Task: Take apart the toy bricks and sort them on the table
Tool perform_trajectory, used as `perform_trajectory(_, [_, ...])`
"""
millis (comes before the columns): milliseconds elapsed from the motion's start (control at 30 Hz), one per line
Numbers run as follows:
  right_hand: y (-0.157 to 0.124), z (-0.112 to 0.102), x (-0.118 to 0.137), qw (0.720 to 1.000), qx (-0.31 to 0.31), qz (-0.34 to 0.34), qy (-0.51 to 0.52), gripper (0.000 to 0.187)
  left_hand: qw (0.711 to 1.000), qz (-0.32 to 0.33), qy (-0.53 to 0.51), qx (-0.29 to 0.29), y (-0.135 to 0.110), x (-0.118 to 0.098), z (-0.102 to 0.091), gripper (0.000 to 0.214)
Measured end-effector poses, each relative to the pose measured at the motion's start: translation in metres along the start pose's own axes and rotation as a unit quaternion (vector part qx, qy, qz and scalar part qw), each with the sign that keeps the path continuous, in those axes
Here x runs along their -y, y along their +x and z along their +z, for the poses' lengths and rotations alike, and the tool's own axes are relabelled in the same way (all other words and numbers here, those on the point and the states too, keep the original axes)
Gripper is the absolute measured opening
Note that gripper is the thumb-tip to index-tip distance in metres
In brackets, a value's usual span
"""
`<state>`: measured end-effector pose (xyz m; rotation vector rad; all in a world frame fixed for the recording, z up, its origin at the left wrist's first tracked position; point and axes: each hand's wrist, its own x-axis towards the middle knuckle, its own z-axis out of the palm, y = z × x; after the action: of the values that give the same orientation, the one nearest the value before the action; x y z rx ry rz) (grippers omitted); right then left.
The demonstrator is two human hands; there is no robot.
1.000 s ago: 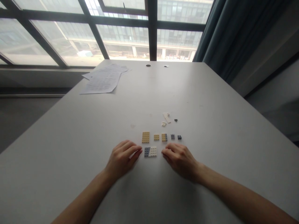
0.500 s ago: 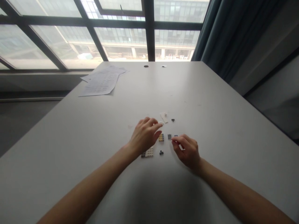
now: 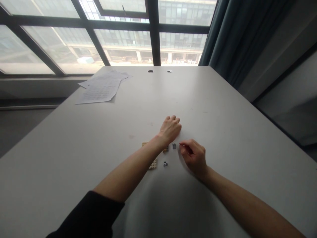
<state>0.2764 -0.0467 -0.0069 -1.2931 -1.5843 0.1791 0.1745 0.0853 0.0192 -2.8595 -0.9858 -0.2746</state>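
Note:
My left hand [image 3: 170, 128] is stretched forward, its fingers curled down onto the table where a white piece lay; whatever it holds is hidden beneath it. To its right, my right hand [image 3: 194, 155] has thumb and forefinger pinched together, and anything between the tips is too small to make out. Just left of those fingertips stands a small grey toy brick [image 3: 174, 146]. A yellow and grey brick [image 3: 165, 149] shows partly beside my left wrist. My left forearm covers much of a pale studded plate [image 3: 153, 164]. A small grey piece [image 3: 165, 164] lies nearer to me.
Printed sheets of paper [image 3: 101, 87] lie at the table's far left. Two round cable holes, one of them a dark hole [image 3: 150, 71], sit near the back edge. Windows stand behind the white table [image 3: 223, 132], and a dark curtain [image 3: 228, 43] hangs at the right.
My left hand has moved forward and right, over the white piece and the small dark piece, and its fingers have curled down. My right hand stays near the grey brick. The view has shifted slightly.

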Motion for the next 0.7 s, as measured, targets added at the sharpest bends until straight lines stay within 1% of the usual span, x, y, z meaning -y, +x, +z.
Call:
perform_trajectory(100, [0.0,0.001,-0.002,1.0,-0.012,0.003,0.004,0.007,1.0,-0.007,-0.005,-0.003,-0.002,-0.001,-0.002,0.02])
perform_trajectory(167, [0.0,0.001,-0.004,1.0,-0.025,0.016,0.004,0.007,0.999,-0.027,-0.029,-0.015,-0.009,-0.005,-0.007,0.019])
perform_trajectory(233, [0.0,0.001,-0.004,0.998,-0.049,0.036,0.017,0.018,0.992,-0.054,-0.109,-0.046,-0.022,-0.01,-0.016,0.019])
perform_trajectory(300, [0.002,0.0,-0.003,0.996,-0.07,0.042,0.041,0.031,0.966,-0.074,-0.236,-0.079,-0.038,-0.018,-0.027,0.017])
perform_trajectory(333, [0.003,-0.001,-0.001,0.995,-0.072,0.034,0.053,0.033,0.948,-0.084,-0.293,-0.087,-0.047,-0.022,-0.032,0.016])
perform_trajectory(400, [0.005,-0.003,0.004,0.996,-0.057,-0.003,0.066,0.028,0.905,-0.128,-0.397,-0.079,-0.065,-0.029,-0.042,0.016])
perform_trajectory(433, [0.005,-0.004,0.007,0.996,-0.044,-0.026,0.07,0.025,0.879,-0.154,-0.447,-0.068,-0.073,-0.031,-0.046,0.016])
perform_trajectory(467, [0.005,-0.004,0.01,0.996,-0.033,-0.044,0.075,0.023,0.847,-0.18,-0.497,-0.054,-0.08,-0.033,-0.049,0.017])
perform_trajectory(533, [0.003,-0.004,0.016,0.994,-0.017,-0.066,0.089,0.027,0.773,-0.228,-0.591,-0.028,-0.093,-0.036,-0.054,0.02])
perform_trajectory(600, [0.002,-0.003,0.021,0.992,-0.007,-0.07,0.105,0.031,0.701,-0.261,-0.664,-0.01,-0.102,-0.037,-0.055,0.023])
perform_trajectory(633, [0.001,-0.002,0.023,0.991,-0.002,-0.067,0.112,0.032,0.67,-0.272,-0.69,-0.005,-0.106,-0.037,-0.054,0.025])
perform_trajectory(700, [0.0,-0.002,0.025,0.991,0.011,-0.055,0.123,0.03,0.623,-0.282,-0.73,0.003,-0.112,-0.038,-0.052,0.027])
